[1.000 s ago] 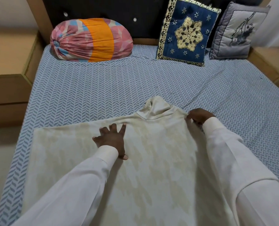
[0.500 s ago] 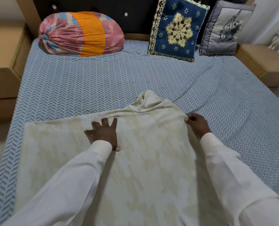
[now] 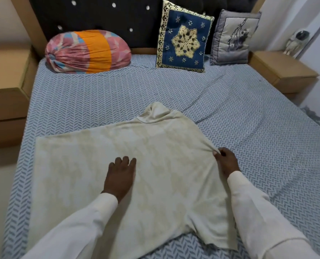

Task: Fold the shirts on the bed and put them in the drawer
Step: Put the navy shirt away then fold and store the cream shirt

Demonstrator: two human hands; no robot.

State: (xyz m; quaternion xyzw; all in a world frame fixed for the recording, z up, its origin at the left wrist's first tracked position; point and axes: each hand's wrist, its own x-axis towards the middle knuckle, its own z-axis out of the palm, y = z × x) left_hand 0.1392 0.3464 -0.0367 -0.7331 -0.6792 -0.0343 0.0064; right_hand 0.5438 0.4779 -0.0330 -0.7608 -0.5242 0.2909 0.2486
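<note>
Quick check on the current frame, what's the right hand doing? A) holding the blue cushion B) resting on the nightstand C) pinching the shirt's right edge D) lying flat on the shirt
C: the right hand pinches the cream shirt at its right edge, where the cloth puckers toward the fingertips, while the left hand lies flat on the shirt's middle.

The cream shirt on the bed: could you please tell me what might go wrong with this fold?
1. The right hand pinches only a small bit of the shirt at its right edge; the cloth might slip free or bunch, leaving a crooked fold.
2. Only the left hand, flat on the middle, anchors it; under a light press the whole shirt could slide along.
3. The bed sheet is creased beside the collar and may ruck further.
</note>
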